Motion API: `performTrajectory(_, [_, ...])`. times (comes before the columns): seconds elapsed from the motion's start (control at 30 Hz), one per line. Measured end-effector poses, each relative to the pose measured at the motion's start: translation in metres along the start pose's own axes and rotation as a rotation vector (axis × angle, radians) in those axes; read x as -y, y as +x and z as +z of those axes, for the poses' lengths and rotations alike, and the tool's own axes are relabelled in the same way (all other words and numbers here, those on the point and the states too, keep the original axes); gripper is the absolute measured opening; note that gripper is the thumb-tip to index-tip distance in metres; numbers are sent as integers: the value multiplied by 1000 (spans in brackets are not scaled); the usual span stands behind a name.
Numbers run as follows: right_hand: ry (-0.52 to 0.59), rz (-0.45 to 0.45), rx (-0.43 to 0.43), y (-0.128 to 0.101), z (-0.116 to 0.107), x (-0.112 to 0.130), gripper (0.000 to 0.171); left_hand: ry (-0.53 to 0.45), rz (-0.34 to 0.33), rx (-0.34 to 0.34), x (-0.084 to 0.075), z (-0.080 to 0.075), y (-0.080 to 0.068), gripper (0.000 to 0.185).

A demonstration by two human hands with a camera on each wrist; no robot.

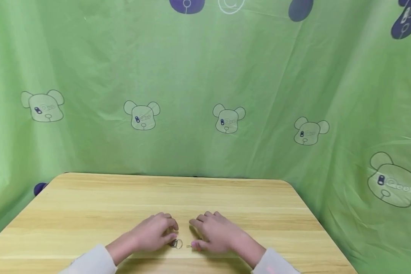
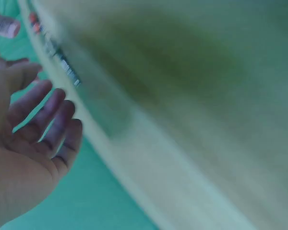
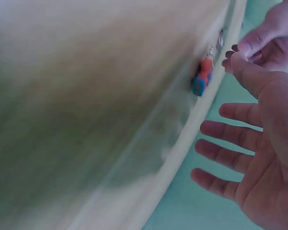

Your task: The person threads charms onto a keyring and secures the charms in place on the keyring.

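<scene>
Both hands lie palm down on a pale wooden table (image 1: pixel 89 205) near its front edge, almost touching. Between them lies a small metal ring (image 1: pixel 176 244) joined to a short chain (image 2: pixel 62 62) and a little red and blue piece (image 3: pixel 201 79). My left hand (image 1: pixel 164 228) has its thumb next to the ring, and its fingers (image 2: pixel 48 120) look loose and straight. My right hand (image 1: pixel 205 228) rests beside the red piece (image 1: pixel 196 246), fingers (image 3: pixel 221 139) spread and holding nothing. Both wrist views are blurred.
A green cloth printed with bear heads (image 1: pixel 226 118) hangs behind the table and drapes down both sides. The table's rounded far corners meet the cloth. White sleeves (image 1: pixel 89 262) cover both wrists.
</scene>
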State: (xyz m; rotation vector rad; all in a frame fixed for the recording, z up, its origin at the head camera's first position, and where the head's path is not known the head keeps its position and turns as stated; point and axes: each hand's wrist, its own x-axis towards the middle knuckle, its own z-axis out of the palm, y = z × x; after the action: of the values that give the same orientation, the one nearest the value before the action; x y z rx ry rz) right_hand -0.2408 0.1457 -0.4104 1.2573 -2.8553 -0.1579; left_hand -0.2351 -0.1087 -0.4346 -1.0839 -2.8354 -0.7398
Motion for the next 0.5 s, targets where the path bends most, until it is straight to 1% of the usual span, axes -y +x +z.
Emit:
performTrajectory(0.1, [4,-78,-23,-1,4,3,56,-130,-18,-9,2,7,-3,8])
performTrajectory(0.2, [54,-145,-53,-2,9,5,37,-207,-33,-20,4,13,-5,7])
performTrajectory(0.27, [107,-173,-71,-2,12,5,26,-224,-31,-40,6,16,-6,7])
performTrajectory(0.33, [137,-195,-103,-2,15,5,19,-235,-33,-54,7,18,-6,8])
performTrajectory(0.5, [133,-240,-202,-2,23,6,9,-237,-38,-75,7,20,-4,5])
